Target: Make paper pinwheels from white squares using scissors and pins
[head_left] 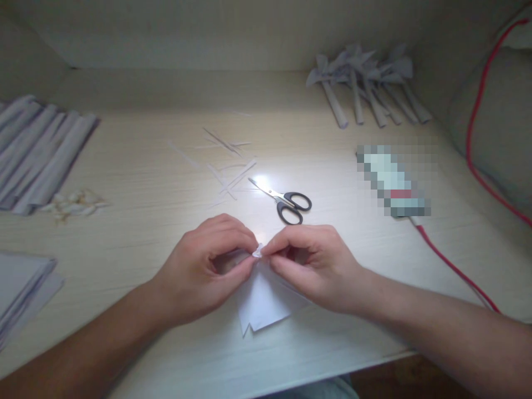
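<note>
A piece of white paper [266,299] is gathered to a crumpled tip between my hands, its lower part fanning out toward me with a notch in the near edge. My left hand [211,266] pinches the gathered tip from the left with thumb and forefinger. From the other side, my right hand [311,266] pinches the same tip. Just beyond my fingers lie scissors [286,200] with black handles, blades pointing to the upper left. Thin white paper strips [228,177] are scattered past the scissors.
Rolled paper tubes [45,149] lie at the left, with a small pale heap [77,205] beside them and stacked paper sheets [25,288] nearer. Paper tubes with flared tops [366,83] stand out at the back right. A blurred phone-like device [393,180] trails a red cable [457,266].
</note>
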Demonstrator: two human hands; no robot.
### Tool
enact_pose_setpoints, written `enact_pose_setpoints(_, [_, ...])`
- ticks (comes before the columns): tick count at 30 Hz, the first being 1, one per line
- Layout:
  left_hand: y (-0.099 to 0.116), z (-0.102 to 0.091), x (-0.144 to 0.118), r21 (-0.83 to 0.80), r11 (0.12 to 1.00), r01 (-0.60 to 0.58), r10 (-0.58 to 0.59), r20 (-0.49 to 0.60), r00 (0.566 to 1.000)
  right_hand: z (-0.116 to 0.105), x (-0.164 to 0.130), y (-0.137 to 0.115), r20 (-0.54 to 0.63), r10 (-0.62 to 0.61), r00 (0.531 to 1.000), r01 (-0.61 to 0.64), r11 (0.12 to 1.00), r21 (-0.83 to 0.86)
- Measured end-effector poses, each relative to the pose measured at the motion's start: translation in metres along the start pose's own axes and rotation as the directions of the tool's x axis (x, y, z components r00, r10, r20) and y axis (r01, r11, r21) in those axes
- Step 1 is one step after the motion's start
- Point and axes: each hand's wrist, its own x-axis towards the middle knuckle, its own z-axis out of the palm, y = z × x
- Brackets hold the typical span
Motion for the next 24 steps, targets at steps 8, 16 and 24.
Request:
enact_pose_setpoints(8, [0.0004,0.0023,0.0001,0.025,0.996,-0.091,0.092,-0.034,0.995,0.0032,0.0027,0.0003,-0.041,-0.018,0.999,0.019,0.999,0.043])
enact_pose_setpoints(16, [0.0037,0.0018,-0.0017,0.042,0.996,-0.076,0.079,-0.072,0.994,0.002,-0.0007,-0.0037,0.011,0.068,0.998,-0.069,0.989,0.135])
enact_pose_setpoints(24, [0.0016,-0.0073,0.0005,0.166,0.983,0.083,-0.046,-0.216,0.975,-0.0017,0.0036,-0.0025,-0.01,0.157,0.988,-0.152,0.969,0.192])
